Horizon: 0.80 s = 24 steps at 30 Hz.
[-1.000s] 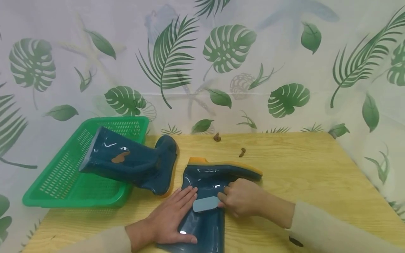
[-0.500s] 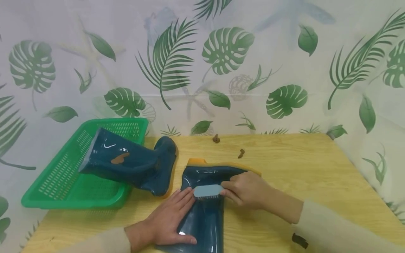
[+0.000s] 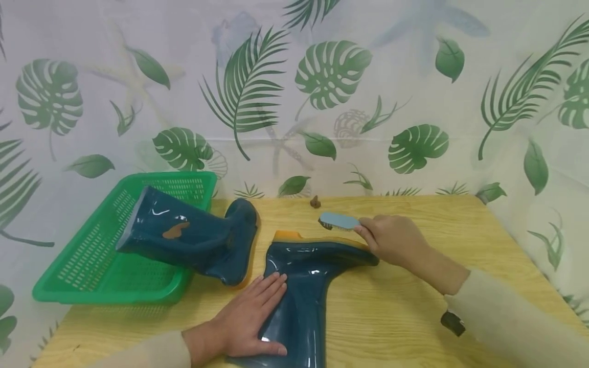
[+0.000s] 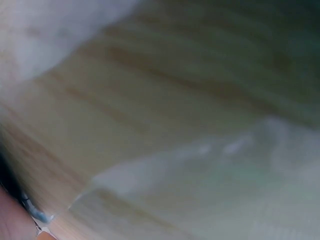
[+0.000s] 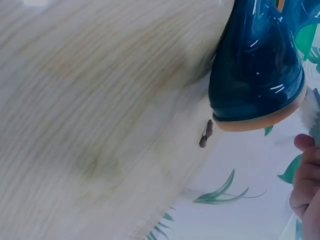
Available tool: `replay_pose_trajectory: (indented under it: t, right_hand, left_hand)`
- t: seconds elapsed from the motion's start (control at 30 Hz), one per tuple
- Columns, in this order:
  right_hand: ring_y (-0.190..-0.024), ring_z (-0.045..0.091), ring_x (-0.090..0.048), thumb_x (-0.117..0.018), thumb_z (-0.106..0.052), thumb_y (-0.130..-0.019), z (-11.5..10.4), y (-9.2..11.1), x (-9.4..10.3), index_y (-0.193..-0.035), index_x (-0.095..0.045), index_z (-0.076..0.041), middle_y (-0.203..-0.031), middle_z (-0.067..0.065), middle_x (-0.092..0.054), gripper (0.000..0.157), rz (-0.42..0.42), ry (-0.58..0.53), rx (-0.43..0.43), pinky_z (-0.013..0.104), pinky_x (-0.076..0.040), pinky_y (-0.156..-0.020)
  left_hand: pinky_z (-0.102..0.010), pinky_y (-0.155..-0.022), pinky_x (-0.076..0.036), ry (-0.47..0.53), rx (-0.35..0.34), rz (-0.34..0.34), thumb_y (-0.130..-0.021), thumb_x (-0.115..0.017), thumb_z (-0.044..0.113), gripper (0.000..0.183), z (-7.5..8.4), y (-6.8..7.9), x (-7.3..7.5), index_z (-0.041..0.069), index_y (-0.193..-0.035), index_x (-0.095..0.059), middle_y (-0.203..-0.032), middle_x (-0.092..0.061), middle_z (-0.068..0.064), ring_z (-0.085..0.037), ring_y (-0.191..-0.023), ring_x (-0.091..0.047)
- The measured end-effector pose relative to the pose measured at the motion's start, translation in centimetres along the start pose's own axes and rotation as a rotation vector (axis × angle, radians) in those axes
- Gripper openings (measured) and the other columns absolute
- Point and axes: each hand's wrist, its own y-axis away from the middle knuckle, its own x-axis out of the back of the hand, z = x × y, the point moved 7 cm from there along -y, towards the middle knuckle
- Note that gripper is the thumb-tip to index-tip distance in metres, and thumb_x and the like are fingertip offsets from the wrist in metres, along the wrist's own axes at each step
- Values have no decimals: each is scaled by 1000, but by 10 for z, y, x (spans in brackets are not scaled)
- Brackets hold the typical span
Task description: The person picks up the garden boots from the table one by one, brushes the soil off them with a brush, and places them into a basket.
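A dark blue rubber boot (image 3: 301, 306) with a yellow-orange sole lies on its side on the wooden table, sole toward the wall. My left hand (image 3: 250, 319) rests flat on its shaft, fingers straight. With my right hand (image 3: 395, 240) I grip the handle of a light blue scrubbing brush (image 3: 339, 220), held up beyond the boot's sole near the toe. Its bristles face down, with a dark brown bit at the far end. In the right wrist view the boot's toe (image 5: 257, 75) shows, with the brush (image 5: 315, 115) partly out of frame. The left wrist view is blurred.
A second blue boot (image 3: 188, 232) with a brown smear lies across a green plastic basket (image 3: 110, 295) at left. Small brown clumps lie on the table, one near the wall (image 3: 315, 202) and one by the boot toe (image 5: 206, 133). A leaf-printed cloth (image 3: 349, 153) hangs behind the table.
My right hand has lifted the brush off the boot's ankle area and carried it up and right, past the sole. The left hand stays on the shaft.
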Motion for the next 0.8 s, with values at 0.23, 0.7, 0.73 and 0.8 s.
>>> replay_pose_trajectory:
  t: [0.23, 0.7, 0.73, 0.8]
  right_hand:
    - [-49, 7, -30, -62, -26, -97, 2, 7, -5, -69, -46, -19, -56, -7, -35, 34, -83, 6, -6, 24, -26, -47]
    - [-49, 7, -28, -63, -26, -96, -3, 5, 8, -68, -43, -18, -55, -8, -32, 35, -11, -35, 0, 24, -23, -47]
    - [-49, 7, -27, -63, -25, -96, -3, 5, 9, -68, -42, -18, -55, -8, -31, 35, -9, -34, 0, 24, -22, -48]
    - [-49, 7, -26, -63, -24, -96, -2, 6, 10, -68, -41, -18, -55, -8, -30, 36, -8, -32, 0, 24, -22, -48]
  left_hand:
    - [-50, -123, -15, 20, -8, -3, -83, -30, 89, 108, 2, 0, 1, 15, -161, -19, -169, -7, 1, -19, -156, -5]
    - [-51, -122, -15, 36, -9, -5, -84, -31, 88, 106, -1, -1, -1, 16, -161, -18, -169, -6, 2, -19, -156, -5]
    - [-51, -122, -15, 37, -11, -4, -84, -31, 88, 106, -1, -1, -1, 16, -161, -18, -169, -6, 2, -19, -156, -5]
    - [-51, -122, -15, 36, -15, -2, -84, -31, 88, 106, 0, -1, -1, 16, -161, -18, -169, -6, 2, -19, -156, -5]
